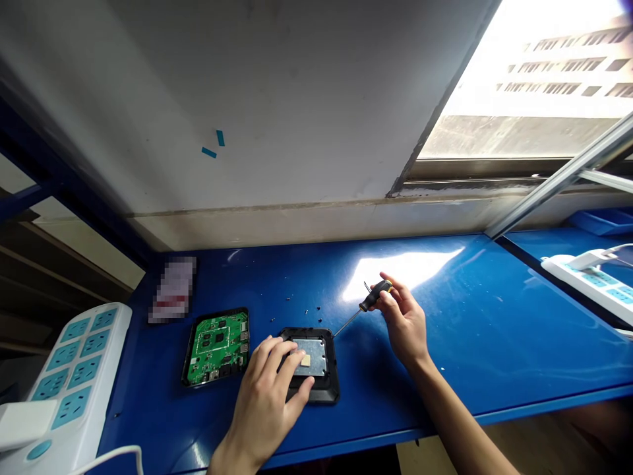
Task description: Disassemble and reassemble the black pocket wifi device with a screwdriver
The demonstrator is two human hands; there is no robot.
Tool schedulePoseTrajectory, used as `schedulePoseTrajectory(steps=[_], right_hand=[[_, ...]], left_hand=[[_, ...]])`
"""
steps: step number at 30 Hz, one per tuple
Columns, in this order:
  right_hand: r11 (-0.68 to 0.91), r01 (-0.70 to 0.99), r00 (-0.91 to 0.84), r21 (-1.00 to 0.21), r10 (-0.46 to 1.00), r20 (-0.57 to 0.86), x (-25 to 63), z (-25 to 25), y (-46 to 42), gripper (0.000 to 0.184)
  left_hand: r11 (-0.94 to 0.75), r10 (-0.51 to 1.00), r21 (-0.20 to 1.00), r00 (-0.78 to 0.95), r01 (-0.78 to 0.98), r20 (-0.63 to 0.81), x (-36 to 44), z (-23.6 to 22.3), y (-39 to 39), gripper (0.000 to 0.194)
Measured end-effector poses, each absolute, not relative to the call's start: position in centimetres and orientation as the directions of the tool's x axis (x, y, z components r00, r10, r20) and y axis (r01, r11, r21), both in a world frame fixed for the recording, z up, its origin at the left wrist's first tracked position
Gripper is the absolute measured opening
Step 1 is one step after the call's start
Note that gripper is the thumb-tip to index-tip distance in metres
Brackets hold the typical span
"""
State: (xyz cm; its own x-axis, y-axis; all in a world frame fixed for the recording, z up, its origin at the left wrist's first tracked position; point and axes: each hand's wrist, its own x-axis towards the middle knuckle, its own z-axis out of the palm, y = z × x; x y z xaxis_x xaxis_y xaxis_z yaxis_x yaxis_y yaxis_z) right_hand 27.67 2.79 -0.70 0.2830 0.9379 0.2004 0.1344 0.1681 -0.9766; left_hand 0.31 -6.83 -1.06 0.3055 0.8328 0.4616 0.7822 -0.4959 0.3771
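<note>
Black casing [324,389], square with rounded corners, sits near the front edge of the blue bench [469,349], a grey metal plate [312,356] filling its middle (small tan pad on top). Left hand [264,396] lies flat over its near-left corner, fingers spread, gripping nothing. Right hand [403,320] pinches the black-handled screwdriver [363,307], tip at the casing's far-right corner. Green circuit board [217,343] lies just left.

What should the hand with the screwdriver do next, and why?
Probably turn the black-handled screwdriver a little. The right hand holds its handle, and its thin shaft reaches the upper right corner of the square black case shell with the metal plate, which the left hand presses flat on the blue table.
</note>
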Motion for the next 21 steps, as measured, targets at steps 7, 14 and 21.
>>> schedulePoseTrajectory(steps=[7,14,21], right_hand=[[0.166,0.09,0.223,-0.982,0.958,0.182,27.4,-0.7,2.8,0.047],[0.16,0.037,0.163,-0.986,0.973,0.164,27.3,-0.8,2.6,0.044],[0.15,-0.009,0.131,-0.989,0.98,0.148,27.1,-0.8,2.6,0.041]], left_hand=[[-0.443,0.868,0.41,0.267,0.798,0.418,2.3,-0.8,-6.2,0.024],[-0.416,0.885,0.425,0.25,0.804,0.394,3.1,-1.0,-5.9,0.024],[-0.397,0.893,0.435,0.231,0.808,0.386,3.2,-1.2,-5.8,0.023]])
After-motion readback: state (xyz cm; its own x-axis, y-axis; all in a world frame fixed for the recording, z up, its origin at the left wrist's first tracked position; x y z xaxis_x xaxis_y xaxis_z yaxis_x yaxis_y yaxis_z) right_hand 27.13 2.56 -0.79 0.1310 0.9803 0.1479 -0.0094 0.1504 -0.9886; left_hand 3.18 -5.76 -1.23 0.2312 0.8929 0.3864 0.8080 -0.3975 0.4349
